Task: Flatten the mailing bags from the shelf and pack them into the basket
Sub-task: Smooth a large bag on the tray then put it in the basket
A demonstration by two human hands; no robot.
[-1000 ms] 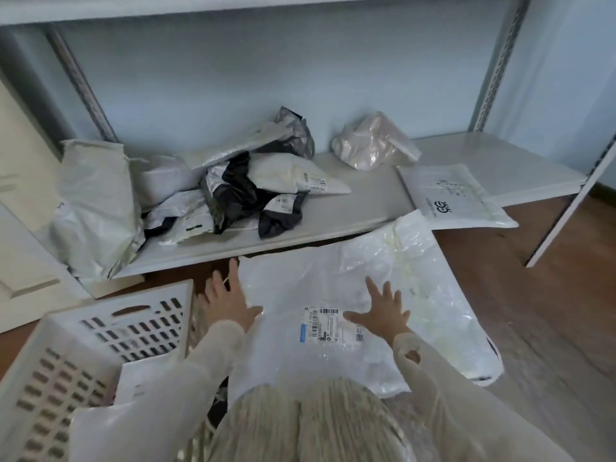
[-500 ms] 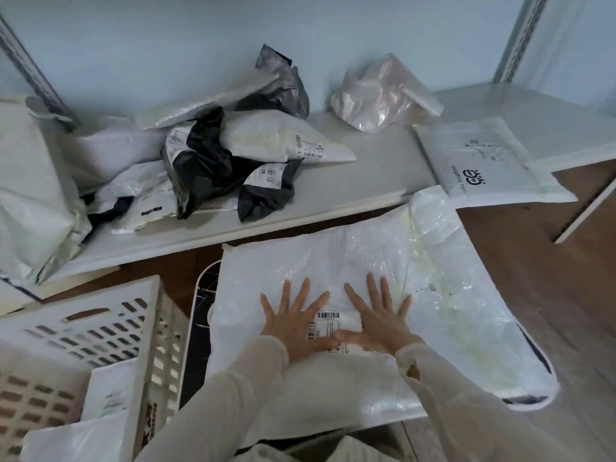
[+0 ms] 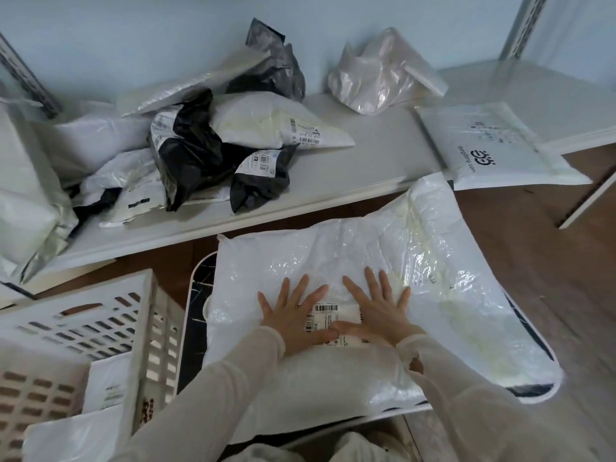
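Pale blue wall closes off the back of my view, and a low white metal shelf runs across in front of it above a brown wooden floor. I take that shelf as my landmark. Just in front of its front edge, on a dark board with a white rim, lies a large white crinkled plastic mailing bag with a barcode label near its middle.

I see both hands on that bag. My left hand lies flat with its fingers spread wide, palm pressing down beside the label. My right hand does the same on the label's other side, fingers fanned, and the two thumbs nearly meet over the label. Neither hand curls round anything.

On the shelf's left part sits a heap of crumpled black and white mailing bags, and a big white bag slumps at the far left end. Toward the shelf's back, right of the heap, rests a clear crumpled plastic bag. At the shelf's right part a flat white printed mailer overhangs the front edge.

Left of the board, in front of the shelf, stands a white slotted plastic basket with white flat bags inside it.
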